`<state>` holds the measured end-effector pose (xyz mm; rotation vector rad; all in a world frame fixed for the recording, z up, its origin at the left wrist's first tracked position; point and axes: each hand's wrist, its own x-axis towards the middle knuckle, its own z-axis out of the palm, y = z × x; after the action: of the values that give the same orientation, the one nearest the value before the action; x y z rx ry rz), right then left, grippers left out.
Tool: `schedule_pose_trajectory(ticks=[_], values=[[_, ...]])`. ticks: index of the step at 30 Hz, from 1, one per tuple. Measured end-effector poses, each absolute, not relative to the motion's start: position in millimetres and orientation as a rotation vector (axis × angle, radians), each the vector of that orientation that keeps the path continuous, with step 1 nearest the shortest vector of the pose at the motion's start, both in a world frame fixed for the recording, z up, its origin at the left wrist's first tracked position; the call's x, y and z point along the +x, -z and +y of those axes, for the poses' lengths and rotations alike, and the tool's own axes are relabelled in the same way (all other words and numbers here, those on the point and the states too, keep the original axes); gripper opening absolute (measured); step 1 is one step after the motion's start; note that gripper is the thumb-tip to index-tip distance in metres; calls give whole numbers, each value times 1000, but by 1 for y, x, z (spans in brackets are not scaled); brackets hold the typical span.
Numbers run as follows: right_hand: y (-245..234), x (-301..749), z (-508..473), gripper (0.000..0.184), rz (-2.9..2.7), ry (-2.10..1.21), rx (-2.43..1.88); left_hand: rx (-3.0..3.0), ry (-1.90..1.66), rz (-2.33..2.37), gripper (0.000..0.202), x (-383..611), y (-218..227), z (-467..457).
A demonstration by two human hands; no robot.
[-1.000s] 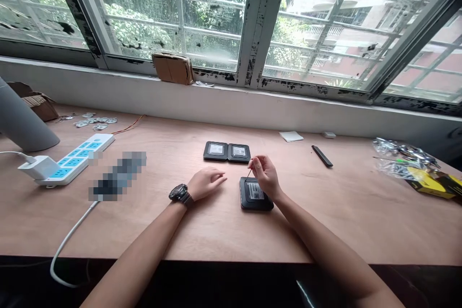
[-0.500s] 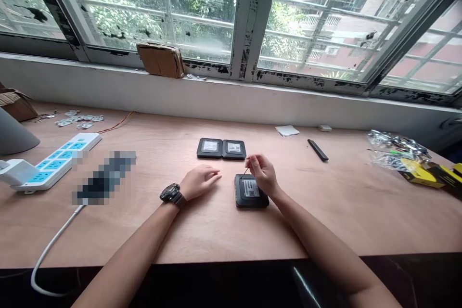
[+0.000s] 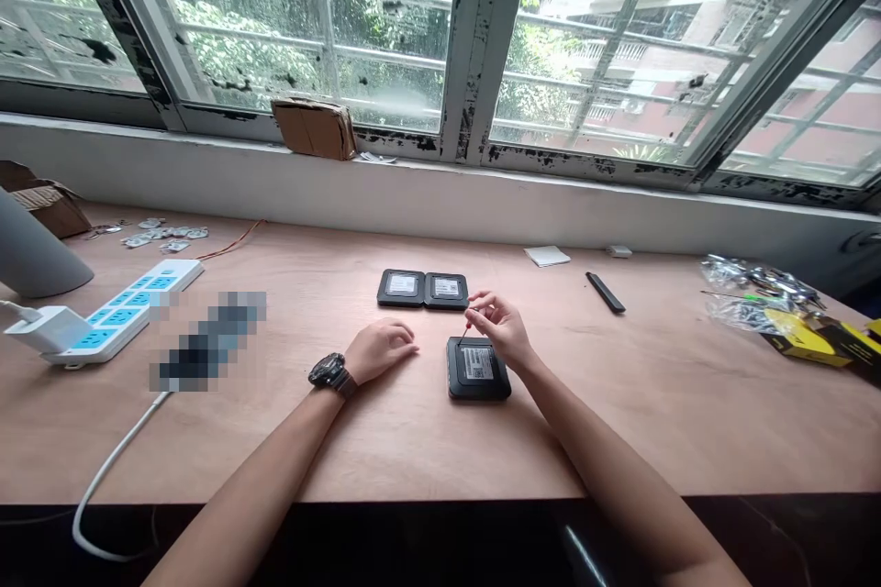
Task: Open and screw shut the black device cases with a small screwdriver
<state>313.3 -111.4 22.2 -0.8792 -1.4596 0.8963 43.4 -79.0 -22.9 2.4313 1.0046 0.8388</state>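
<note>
A: What did the right hand (image 3: 499, 326) have?

B: It was pinching a thin pick (image 3: 466, 330) between thumb and forefinger, with the other fingers loosely fanned. The pick leaned down and to the left, and a bit of red showed near its lower end.

A: Where did the pick's tip sit?

B: At the far left corner of a black box (image 3: 478, 369) lying flat on the wooden table (image 3: 619, 440), label up. The tip was in about the same spot as a moment earlier, and the box hadn't shifted either. I can't tell whether the tip was touching it.

A: So what had changed?

B: Mostly the view. The head had tilted and turned a little, so the whole table sat differently in the frame. The right hand had lifted slightly away from the box, and its fingers had opened out a little.

A: And the left hand (image 3: 380, 350)?

B: It held nothing. It rested on the table, loosely curled, just left of the box, with a wristwatch (image 3: 328, 371) on that wrist.

A: Anything beyond the hands?

B: Two more black boxes (image 3: 422, 289) lay side by side on the far side, just beyond the hands.
</note>
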Motion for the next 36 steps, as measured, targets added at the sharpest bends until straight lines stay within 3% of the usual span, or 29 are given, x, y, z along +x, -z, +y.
schedule_pose_trajectory(ticks=[7, 12, 15, 25, 27, 31, 36], values=[[-27, 370, -97, 34, -1291, -451, -960, 2701, -917, 851, 23, 82, 21, -105], [-2, 413, -91, 34, -1588, -62, -1187, 2895, -747, 685, 46, 99, 19, -119], [14, 422, -89, 34, -1741, 60, -1269, 2937, -726, 734, 45, 88, 19, -136], [21, 421, -89, 31, -1913, 10, -1350, 2908, -817, 866, 35, 82, 12, -169], [18, 420, -90, 29, -1997, 17, -1376, 2918, -751, 855, 45, 101, 6, -160], [12, 415, -96, 26, -2191, -33, -1398, 2932, -554, 816, 86, 131, 4, -145], [8, 413, -105, 28, -2267, -159, -1436, 2899, -447, 901, 70, 113, 12, -141]])
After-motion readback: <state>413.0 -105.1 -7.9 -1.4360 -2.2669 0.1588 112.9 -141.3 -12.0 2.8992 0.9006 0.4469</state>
